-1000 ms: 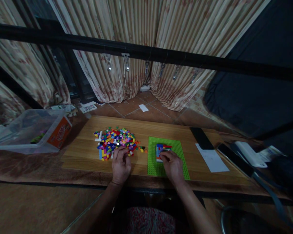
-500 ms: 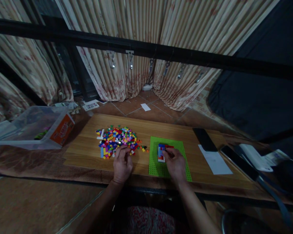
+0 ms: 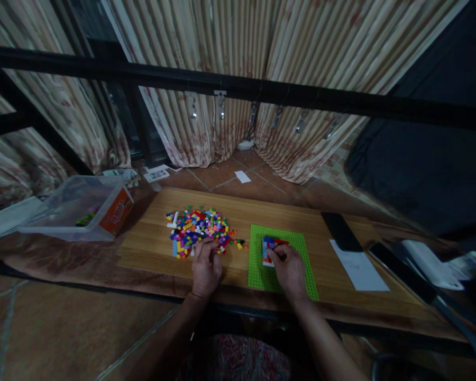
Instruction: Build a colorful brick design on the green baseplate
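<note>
A green baseplate (image 3: 257, 272) lies on the wooden board, bearing a small build of blue, red, orange and white bricks (image 3: 267, 248). Over the right part of that build is my right hand (image 3: 291, 270), its thumb and fingertips pinched together at the bricks; what they hold, if anything, is too small to make out. My left hand (image 3: 206, 267) rests at the near edge of a pile of loose coloured bricks (image 3: 200, 225), fingers curled. Whether a brick sits between its fingertips is hidden.
A clear plastic box (image 3: 75, 233) with an orange label stands left of the wooden board (image 3: 143, 254). To the right lie a black phone (image 3: 342, 231), a white paper (image 3: 360, 267) and another dark phone-like device (image 3: 400, 270). A black rail (image 3: 238, 87) crosses in front of the curtains.
The whole view has shifted, so everything sits further right. My right hand stays at the brick build with slight finger movement; my left hand keeps its place by the pile.
</note>
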A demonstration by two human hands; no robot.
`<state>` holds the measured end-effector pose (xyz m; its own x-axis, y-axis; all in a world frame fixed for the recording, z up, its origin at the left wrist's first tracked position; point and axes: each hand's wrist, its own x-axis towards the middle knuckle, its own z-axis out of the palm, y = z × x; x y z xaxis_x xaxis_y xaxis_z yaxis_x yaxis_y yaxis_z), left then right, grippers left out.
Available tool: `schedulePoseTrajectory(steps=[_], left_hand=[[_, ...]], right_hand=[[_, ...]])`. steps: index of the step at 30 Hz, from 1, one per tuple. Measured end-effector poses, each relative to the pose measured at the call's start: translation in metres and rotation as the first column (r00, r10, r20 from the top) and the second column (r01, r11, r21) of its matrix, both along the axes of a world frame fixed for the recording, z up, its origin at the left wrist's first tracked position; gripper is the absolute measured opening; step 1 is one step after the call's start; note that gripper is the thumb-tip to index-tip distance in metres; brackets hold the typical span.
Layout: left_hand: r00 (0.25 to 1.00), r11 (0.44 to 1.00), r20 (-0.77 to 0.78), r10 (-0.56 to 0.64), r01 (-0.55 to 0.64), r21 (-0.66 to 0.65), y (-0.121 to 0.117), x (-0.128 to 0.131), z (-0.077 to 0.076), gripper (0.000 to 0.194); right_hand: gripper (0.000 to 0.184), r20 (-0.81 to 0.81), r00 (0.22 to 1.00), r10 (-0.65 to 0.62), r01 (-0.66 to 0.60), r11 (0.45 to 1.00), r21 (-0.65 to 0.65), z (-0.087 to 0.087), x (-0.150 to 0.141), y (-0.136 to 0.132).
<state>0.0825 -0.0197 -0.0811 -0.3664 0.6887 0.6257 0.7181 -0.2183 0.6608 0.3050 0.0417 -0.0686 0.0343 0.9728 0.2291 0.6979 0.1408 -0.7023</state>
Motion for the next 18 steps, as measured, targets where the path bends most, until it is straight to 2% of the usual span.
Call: schedulePoseTrajectory(steps=[4, 9, 12, 15, 18], left_hand=[[0.999, 1.0, 0.038, 0.025, -0.026, 0.016, -0.001, -0.002, -0.001, 0.024], [0.998, 0.999, 0.063, 0.025, -0.027, 0.026, -0.002, -0.001, -0.002, 0.028], [0.999, 1.0, 0.036, 0.013, -0.014, 0.005, -0.003, 0.0, -0.002, 0.032], [1.0, 1.0, 0.021, 0.008, -0.008, -0.013, -0.003, 0.001, -0.001, 0.034], [1.0, 1.0, 0.008, -0.006, 0.006, -0.03, -0.003, 0.002, -0.001, 0.036]], right_hand=[[0.037, -0.008, 0.999, 0.037, -0.037, 0.998, 0.04, 0.001, 0.002, -0.003], [0.035, 0.039, 0.998, 0.054, -0.061, 0.977, 0.206, 0.01, -0.011, -0.014], [0.027, 0.115, 0.975, 0.191, -0.214, 0.948, 0.235, 0.015, -0.034, -0.017], [0.025, 0.186, 0.915, 0.358, -0.392, 0.899, 0.198, 0.015, -0.062, -0.012], [0.027, 0.265, 0.855, 0.447, -0.492, 0.86, 0.138, 0.012, -0.085, -0.003]])
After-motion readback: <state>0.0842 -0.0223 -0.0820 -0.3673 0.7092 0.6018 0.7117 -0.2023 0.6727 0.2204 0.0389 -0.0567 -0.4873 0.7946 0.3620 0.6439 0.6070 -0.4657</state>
